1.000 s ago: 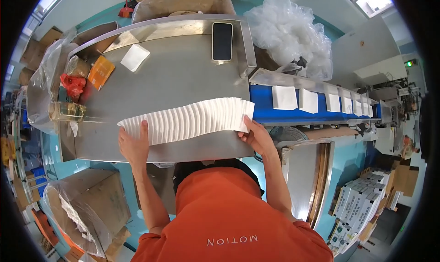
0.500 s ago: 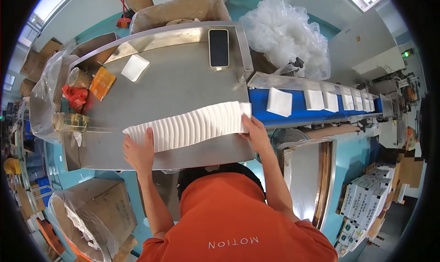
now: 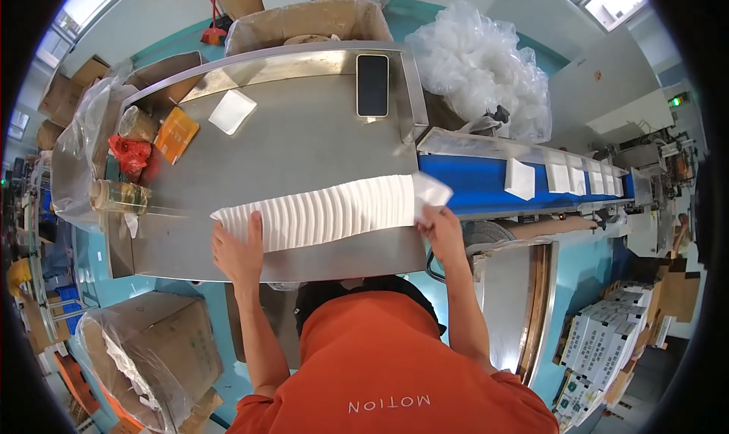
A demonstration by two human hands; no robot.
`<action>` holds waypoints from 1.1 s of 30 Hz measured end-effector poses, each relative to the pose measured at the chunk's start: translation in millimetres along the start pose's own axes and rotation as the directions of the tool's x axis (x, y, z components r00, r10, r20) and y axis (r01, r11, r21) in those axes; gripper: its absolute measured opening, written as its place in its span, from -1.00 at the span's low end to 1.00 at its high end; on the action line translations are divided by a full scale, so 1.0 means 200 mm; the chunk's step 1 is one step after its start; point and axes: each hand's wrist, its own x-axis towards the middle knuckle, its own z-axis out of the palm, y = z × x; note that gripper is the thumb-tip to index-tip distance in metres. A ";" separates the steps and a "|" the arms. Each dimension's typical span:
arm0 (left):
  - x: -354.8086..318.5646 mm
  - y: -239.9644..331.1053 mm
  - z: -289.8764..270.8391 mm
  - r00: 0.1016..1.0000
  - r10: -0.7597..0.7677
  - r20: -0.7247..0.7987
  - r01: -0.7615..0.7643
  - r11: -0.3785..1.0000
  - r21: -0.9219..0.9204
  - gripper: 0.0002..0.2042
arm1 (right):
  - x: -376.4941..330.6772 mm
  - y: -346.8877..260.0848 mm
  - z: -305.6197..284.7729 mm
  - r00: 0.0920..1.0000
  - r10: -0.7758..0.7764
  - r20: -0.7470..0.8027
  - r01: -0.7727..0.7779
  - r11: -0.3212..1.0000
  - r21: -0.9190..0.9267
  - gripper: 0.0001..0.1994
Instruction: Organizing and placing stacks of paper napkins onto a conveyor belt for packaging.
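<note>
While left hand (image 3: 237, 250) lies flat on fanned white sheets (image 3: 323, 215), right hand (image 3: 434, 223) pinches end sheet (image 3: 431, 190)

Left hand (image 3: 237, 250) covers the near-left end of the fanned white stack (image 3: 319, 215); right hand (image 3: 440, 229) hides its right corner; far cardboard box (image 3: 307, 18) is cut by the rim; far-right machinery (image 3: 653, 160) too small to read.

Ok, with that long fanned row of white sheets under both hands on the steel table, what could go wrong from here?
1. The right hand is lifting one sheet off the end of the fanned row of white sheets; a neighbouring sheet might drag along and break the even overlap.
2. Only the left hand pins the far end, so the unheld middle could skew.
3. The row lies near the table's front edge; a nudge might slide sheets off.
</note>
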 end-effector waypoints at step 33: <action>-0.03 0.02 0.05 0.998 0.059 -0.014 -0.060 0.997 -0.058 -0.11 | -0.01 0.00 0.14 0.975 0.190 0.117 -0.186 0.982 -0.043 -0.59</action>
